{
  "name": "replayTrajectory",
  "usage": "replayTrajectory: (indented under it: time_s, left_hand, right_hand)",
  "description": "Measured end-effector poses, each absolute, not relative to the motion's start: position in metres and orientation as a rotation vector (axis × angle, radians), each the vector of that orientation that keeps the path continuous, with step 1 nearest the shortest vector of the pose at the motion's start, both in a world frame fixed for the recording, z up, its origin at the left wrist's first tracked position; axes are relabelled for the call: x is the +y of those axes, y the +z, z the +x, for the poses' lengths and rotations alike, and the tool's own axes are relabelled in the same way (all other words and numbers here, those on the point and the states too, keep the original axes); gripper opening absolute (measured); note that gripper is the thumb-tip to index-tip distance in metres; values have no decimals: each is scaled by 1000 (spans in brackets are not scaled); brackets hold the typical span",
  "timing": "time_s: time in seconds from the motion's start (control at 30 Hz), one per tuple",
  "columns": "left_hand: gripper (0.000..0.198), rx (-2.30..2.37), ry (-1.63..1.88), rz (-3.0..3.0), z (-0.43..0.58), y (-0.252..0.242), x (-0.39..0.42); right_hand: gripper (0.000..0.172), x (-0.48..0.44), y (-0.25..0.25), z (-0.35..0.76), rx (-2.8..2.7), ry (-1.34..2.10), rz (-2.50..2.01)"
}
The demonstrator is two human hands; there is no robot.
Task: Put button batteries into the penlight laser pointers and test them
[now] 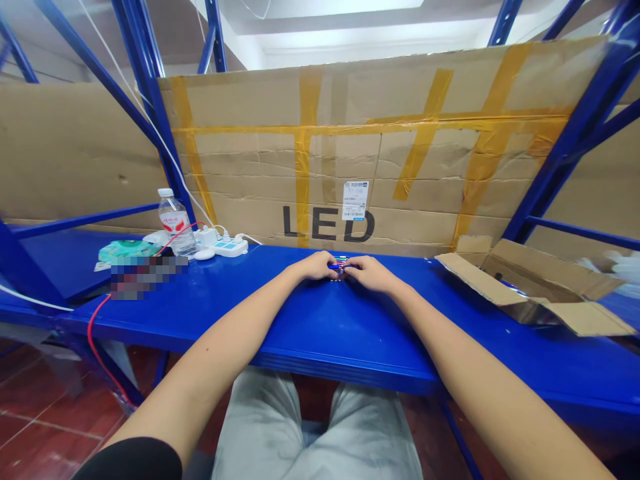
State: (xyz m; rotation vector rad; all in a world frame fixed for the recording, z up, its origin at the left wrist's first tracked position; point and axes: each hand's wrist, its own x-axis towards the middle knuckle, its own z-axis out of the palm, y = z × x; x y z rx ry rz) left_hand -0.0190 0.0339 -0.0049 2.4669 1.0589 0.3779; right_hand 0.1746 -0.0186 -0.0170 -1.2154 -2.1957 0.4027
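Note:
Both my arms reach forward over the blue shelf surface (320, 320). My left hand (316, 265) and my right hand (369, 272) meet near the far edge, fingers curled inward. Between them they pinch a small bundle of thin items (340, 267) with blue, red and green parts; I cannot make out what the items are. Both hands rest on the shelf, just in front of the taped cardboard sheet (380, 153) marked LED.
An open cardboard box (540, 287) lies at the right. At the left stand a water bottle (173, 221), a white power strip (227, 247), a green pack (123, 251) and a red cable (97, 347). Blue rack posts frame both sides.

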Motion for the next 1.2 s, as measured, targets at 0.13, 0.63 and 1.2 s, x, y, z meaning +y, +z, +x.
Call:
replayTrajectory:
  time_s: [0.13,0.63,1.2]
  left_hand:
    - [26,1219,496,2528,-27,6,25]
    - [17,1560,350,2358,-39,3,5]
    - [20,1332,455,2104,-37,-1,8]
  right_hand:
    - [25,-24,-8,177,-2108,358,-1291]
    - [26,-27,-8,176,-2138,304,-1458]
    - [22,-24,-13,173,-2150,372,-1442]
